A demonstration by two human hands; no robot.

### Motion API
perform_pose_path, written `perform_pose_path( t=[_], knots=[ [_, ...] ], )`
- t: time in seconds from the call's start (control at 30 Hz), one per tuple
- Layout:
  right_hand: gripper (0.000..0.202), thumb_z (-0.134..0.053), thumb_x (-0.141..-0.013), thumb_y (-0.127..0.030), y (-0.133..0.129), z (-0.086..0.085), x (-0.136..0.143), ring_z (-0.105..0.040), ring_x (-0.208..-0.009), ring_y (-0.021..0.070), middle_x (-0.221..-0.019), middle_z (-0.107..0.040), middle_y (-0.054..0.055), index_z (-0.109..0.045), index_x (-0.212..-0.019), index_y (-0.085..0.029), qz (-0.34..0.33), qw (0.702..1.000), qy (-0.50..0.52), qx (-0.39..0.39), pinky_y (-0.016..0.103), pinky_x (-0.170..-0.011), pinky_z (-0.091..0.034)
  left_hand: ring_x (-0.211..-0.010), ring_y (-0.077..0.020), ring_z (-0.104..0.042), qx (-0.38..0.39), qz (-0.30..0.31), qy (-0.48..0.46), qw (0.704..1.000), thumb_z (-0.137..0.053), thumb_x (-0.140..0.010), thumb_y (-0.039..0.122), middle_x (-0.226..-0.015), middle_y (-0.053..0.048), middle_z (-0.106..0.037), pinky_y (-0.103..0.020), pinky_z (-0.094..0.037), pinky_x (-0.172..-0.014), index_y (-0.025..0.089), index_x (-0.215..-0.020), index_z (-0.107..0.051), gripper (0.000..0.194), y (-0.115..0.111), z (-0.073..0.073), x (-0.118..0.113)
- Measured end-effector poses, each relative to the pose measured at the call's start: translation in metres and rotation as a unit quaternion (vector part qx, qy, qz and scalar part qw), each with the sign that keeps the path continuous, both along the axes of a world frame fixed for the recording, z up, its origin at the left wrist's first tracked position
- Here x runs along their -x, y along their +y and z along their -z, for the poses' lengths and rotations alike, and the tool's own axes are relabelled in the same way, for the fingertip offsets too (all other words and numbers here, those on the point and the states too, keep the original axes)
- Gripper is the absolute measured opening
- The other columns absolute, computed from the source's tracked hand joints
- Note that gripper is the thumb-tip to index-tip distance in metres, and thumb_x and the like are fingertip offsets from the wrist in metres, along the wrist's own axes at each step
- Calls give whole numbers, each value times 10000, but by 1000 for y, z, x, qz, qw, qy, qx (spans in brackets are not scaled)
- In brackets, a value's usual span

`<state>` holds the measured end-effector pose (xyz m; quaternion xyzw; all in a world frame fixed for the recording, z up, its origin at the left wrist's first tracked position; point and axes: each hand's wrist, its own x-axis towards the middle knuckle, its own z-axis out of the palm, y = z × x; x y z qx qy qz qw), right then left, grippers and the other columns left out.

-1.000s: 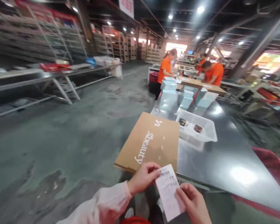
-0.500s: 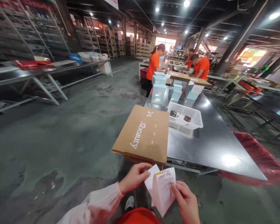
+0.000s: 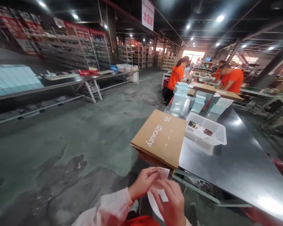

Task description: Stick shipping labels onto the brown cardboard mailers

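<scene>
Head view: both hands meet low in front of the body, left hand [image 3: 143, 183] and right hand [image 3: 171, 202] pinched together on a white paper slip [image 3: 160, 173], folding it between the fingers. Just beyond, flat "beauty" cartons [image 3: 161, 137] overhang the steel tabletop [image 3: 228, 157] beside a white mesh basket [image 3: 208, 131].

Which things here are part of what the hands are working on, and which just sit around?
In hand: paper label, held by left hand and right hand.

Lying about: flat cardboard box, white basket, pale blue boxes, steel table.
</scene>
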<state>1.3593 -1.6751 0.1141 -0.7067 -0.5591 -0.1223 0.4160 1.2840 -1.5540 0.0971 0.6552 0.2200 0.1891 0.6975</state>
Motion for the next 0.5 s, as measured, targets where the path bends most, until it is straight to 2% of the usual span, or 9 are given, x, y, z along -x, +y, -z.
perform_pose_path(
  t=[0.07, 0.1, 0.17, 0.23, 0.33, 0.43, 0.5],
  knots=[
    [368, -656, -795, -303, 1, -20, -18, -627, -967, 238, -1050, -675, 109, -617, -1149, -209, 19, 999, 29, -1, 369, -831, -513, -835, -210, -612, -1, 66, -20, 998, -577, -806, 484, -867, -85, -697, -315, -472, -790, 136, -872, -714, 380, 11, -9, -1],
    [403, -641, -807, -336, 4, -28, -28, -622, -1000, 242, -1091, -665, 117, -609, -1189, -210, 8, 998, 62, 28, 372, -846, -512, -812, -205, -612, 9, 94, -23, 995, -593, -794, 494, -844, -80, -694, -313, -473, -774, 139, -856, -713, 379, 15, -12, -1],
    [320, -573, -849, -380, 11, -38, -46, -650, -935, 222, -1036, -696, 90, -668, -1116, -233, -45, 981, 143, 121, 336, -800, -523, -776, -196, -613, 52, 101, -28, 993, -660, -735, 511, -812, -69, -688, -306, -472, -751, 139, -847, -703, 391, 19, -14, -4],
    [265, -532, -863, -402, 21, -39, -56, -670, -788, 202, -883, -731, 56, -735, -929, -245, -72, 955, 216, 191, 301, -703, -521, -747, -187, -606, 90, 39, -30, 995, -735, -652, 511, -782, -58, -679, -298, -467, -736, 128, -815, -681, 420, 19, -7, -9],
    [255, -586, -804, -423, 35, -31, -62, -658, -677, 201, -789, -738, 46, -748, -821, -227, -9, 942, 271, 197, 292, -630, -496, -641, -156, -556, 106, -81, -9, 991, -780, -568, 544, -663, -28, -623, -266, -437, -632, 120, -672, -613, 468, 16, 13, -19],
    [271, -631, -747, -451, 49, -20, -65, -637, -612, 195, -711, -724, 43, -742, -783, -207, 39, 933, 295, 200, 288, -582, -480, -566, -129, -505, 125, -140, -2, 982, -755, -548, 632, -587, -5, -569, -243, -385, -549, 123, -626, -582, 544, 19, 31, -29],
    [296, -647, -721, -483, 61, -12, -73, -633, -608, 197, -680, -710, 47, -730, -730, -199, 53, 929, 307, 198, 289, -571, -479, -547, -121, -494, 142, -162, -3, 977, -740, -529, 681, -579, -4, -566, -241, -373, -538, 117, -637, -594, 593, 25, 37, -34]
  ],
)
